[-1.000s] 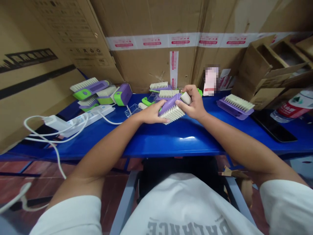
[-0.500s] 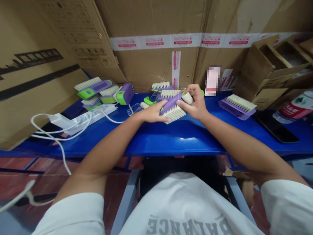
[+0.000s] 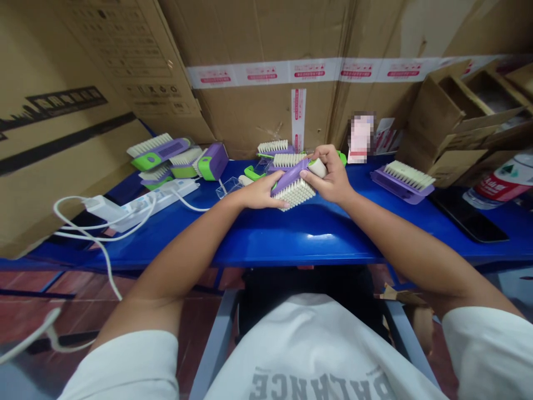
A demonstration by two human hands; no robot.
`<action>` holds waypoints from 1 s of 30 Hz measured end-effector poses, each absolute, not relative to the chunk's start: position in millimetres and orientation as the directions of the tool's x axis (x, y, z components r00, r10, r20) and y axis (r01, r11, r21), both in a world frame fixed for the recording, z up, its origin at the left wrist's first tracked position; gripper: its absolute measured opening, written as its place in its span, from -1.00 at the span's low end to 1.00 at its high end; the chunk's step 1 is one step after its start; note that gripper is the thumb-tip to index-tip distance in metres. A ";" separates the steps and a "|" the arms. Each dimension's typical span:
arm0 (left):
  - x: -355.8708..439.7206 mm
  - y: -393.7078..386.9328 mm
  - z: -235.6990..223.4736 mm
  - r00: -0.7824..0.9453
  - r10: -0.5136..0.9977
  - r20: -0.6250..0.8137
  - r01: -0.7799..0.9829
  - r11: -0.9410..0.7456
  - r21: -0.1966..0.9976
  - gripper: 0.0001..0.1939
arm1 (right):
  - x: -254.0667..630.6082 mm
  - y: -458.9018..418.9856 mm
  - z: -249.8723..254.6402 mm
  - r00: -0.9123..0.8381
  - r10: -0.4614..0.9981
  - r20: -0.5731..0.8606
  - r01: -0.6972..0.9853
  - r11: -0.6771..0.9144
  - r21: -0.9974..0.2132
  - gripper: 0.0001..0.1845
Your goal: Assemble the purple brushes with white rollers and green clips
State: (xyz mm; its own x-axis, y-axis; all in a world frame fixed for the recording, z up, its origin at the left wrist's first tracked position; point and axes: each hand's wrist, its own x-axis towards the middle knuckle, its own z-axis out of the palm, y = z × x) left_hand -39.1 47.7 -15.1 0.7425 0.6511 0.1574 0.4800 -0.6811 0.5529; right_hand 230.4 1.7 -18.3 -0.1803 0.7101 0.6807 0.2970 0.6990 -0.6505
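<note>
Both hands hold a purple scrub brush (image 3: 296, 193) with white bristles, tilted above the table, bristles facing me and down. My left hand (image 3: 261, 192) is wrapped round its left end, thumb on the purple back and a finger along the bristles. At the other end, my right hand (image 3: 333, 176) grips round a white rounded piece (image 3: 318, 168) with a green edge, its thumb near the bristles. Whether that piece is joined to the brush I cannot tell. Right behind lie another bristled brush part (image 3: 287, 160) and a green piece (image 3: 252, 173).
Several purple and green brushes (image 3: 160, 153) are piled at the left, by a white power strip (image 3: 156, 200) with cables. At the right are a purple brush part (image 3: 402, 182), a black phone (image 3: 470, 216), a bottle (image 3: 499, 186) and cardboard boxes (image 3: 441, 122). Cardboard (image 3: 258, 33) walls the blue table (image 3: 300, 244).
Almost nothing differs. Both hands keep their hold on the brush, and the view has shifted very slightly.
</note>
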 end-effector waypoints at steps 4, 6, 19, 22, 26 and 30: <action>-39.4 48.8 -15.7 0.750 0.642 0.162 0.462 -0.683 0.566 0.01 | 232.6 5.6 -22.0 -0.168 0.712 0.682 0.331 0.692 -0.642 -0.39; -39.4 49.1 -16.0 0.753 0.637 0.168 0.447 -0.682 0.579 0.02 | 233.2 9.7 -25.8 -0.155 0.688 0.709 0.334 0.712 -0.618 -0.37; -39.7 52.1 -18.4 0.760 0.631 0.157 0.420 -0.660 0.623 0.06 | 230.1 13.3 -32.3 -0.105 0.642 0.759 0.322 0.744 -0.585 -0.36; -39.7 52.7 -20.0 0.774 0.606 0.183 0.378 -0.675 0.634 0.05 | 230.5 14.8 -33.6 -0.103 0.642 0.760 0.302 0.748 -0.591 -0.41; -39.9 54.2 -22.7 0.789 0.577 0.212 0.354 -0.708 0.611 0.10 | 232.0 16.1 -35.1 -0.104 0.642 0.759 0.302 0.748 -0.591 -0.44; -40.0 54.3 -22.4 0.792 0.572 0.213 0.363 -0.722 0.589 0.11 | 234.5 17.7 -36.7 -0.100 0.641 0.761 0.298 0.749 -0.591 -0.42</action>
